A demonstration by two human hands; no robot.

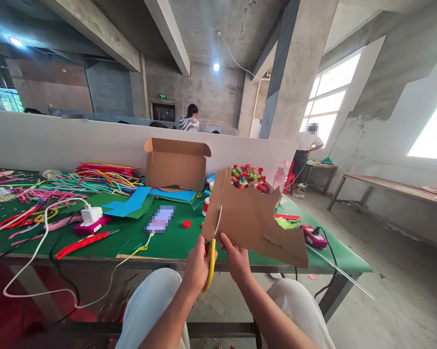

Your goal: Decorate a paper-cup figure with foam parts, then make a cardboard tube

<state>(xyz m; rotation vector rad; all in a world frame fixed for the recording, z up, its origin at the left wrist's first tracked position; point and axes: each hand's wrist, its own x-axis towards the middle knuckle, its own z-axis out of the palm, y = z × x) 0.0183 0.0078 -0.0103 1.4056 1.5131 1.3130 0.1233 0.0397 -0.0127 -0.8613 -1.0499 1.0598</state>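
Observation:
A brown cardboard piece with curved cut-outs along its edges is held up over the front of the green table. My right hand pinches its lower edge. Yellow-handled scissors are in my left hand, whose fingers wrap round the handles. One scissor blade lies over the left part of the cardboard, pointing up. Behind the cardboard, red and green small ornaments show in a box, partly hidden.
On the green table lie blue paper, a red cutter, pipe cleaners, a phone on a white cable and power sockets. An open cardboard box stands behind. A person stands at the right.

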